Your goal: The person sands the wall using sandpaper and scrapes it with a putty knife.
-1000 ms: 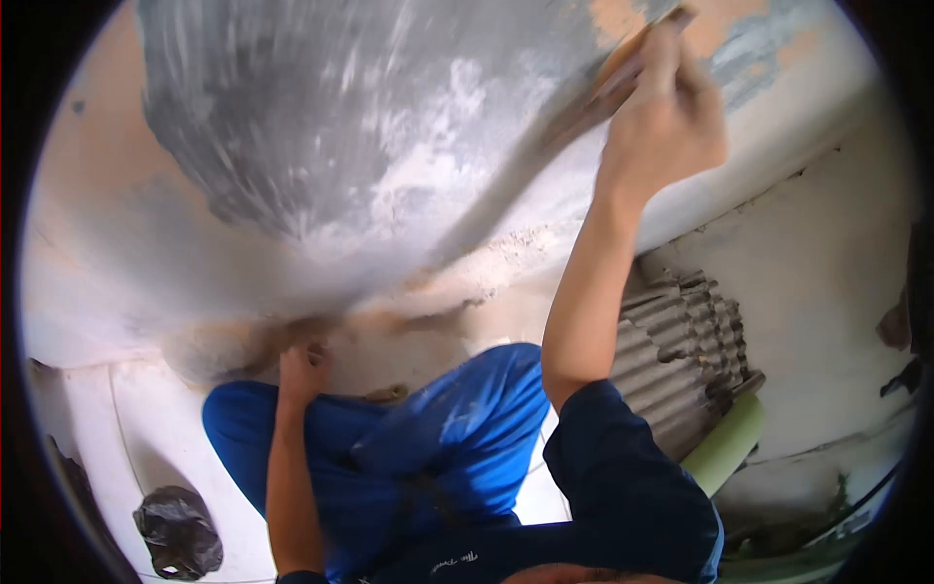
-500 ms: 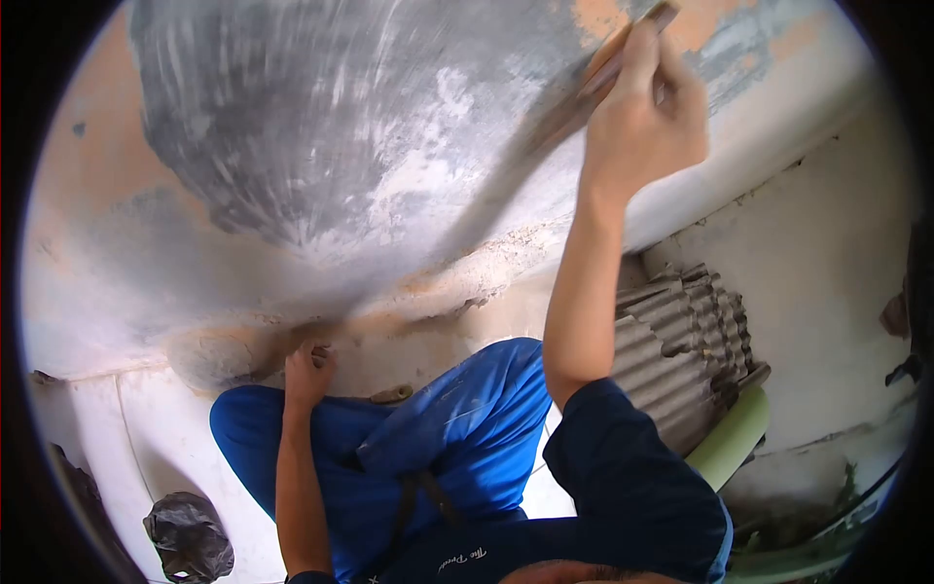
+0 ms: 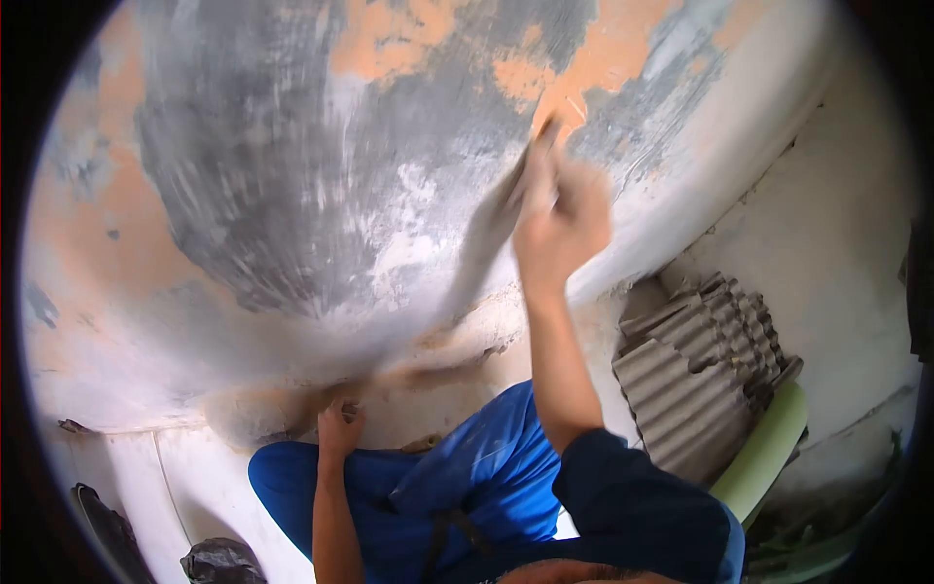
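Note:
My right hand (image 3: 564, 219) is closed around a thin, flat brownish tool (image 3: 540, 146) seen nearly edge-on, held against the wall; motion blur and my fingers hide its exact kind. Under it spreads a curved wall surface (image 3: 389, 165) with grey smears, whitish patches and bare orange areas. A long shadow falls from the tool down the wall. My left hand (image 3: 341, 428) rests low by my bent knee, fingers curled, close to the ledge at the wall's foot. Whatever those fingers may hold cannot be made out.
Broken corrugated sheets (image 3: 696, 370) are stacked on the right beside a pale green tube (image 3: 764, 453). A black plastic bag (image 3: 224, 562) and a dark shoe-like object (image 3: 107, 530) lie on the white tiled floor (image 3: 199, 477) at lower left. A rough ledge (image 3: 467, 326) runs along the wall base.
My right hand has moved down and to the left across the wall with the tool. The view has shifted, so more of the upper wall shows. My left hand stays near the knee.

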`<state>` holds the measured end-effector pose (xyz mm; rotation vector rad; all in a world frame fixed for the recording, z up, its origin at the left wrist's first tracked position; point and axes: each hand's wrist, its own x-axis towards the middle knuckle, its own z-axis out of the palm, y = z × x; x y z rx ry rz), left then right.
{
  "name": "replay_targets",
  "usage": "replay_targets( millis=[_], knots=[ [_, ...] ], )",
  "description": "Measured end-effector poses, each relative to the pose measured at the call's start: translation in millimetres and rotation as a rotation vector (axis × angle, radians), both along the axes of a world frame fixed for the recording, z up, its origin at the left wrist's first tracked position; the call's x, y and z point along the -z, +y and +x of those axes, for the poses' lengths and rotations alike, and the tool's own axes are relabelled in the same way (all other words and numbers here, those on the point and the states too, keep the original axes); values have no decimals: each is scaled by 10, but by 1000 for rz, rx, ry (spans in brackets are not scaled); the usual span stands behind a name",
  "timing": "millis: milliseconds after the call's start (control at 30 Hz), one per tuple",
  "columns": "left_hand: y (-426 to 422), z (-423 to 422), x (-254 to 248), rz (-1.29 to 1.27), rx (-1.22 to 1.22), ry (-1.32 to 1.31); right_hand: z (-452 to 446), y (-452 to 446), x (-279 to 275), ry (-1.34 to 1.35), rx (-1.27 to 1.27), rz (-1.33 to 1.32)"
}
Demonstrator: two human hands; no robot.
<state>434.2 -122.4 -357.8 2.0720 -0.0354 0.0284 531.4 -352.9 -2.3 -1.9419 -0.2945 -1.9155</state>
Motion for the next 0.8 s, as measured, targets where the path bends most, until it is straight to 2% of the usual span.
replay_targets(
  millis=[100, 200, 300, 400, 500, 600, 700, 800],
  knots=[
    [-3, -2, 0, -30, -15, 31, 83, 1, 269, -34, -303, 155],
    [26, -56, 109, -21, 6, 35, 42, 117, -389, -39, -114, 128],
    [5, -13, 42, 6, 16, 30, 186, 121, -638, -153, -307, 193],
    [30, -35, 25, 19, 19, 25, 63, 9, -120, -109, -151, 13],
    [29, -58, 47, 21, 13, 32, 120, 78, 233, -114, -426, 240],
    [-11, -46, 48, 24, 40, 66, 136, 60, -417, -187, -165, 95],
    [29, -66, 38, 38, 52, 76, 148, 147, -770, -211, -461, 293],
    [35, 5, 123, 106, 70, 34, 170, 0, -144, -207, -226, 131]
  ],
)
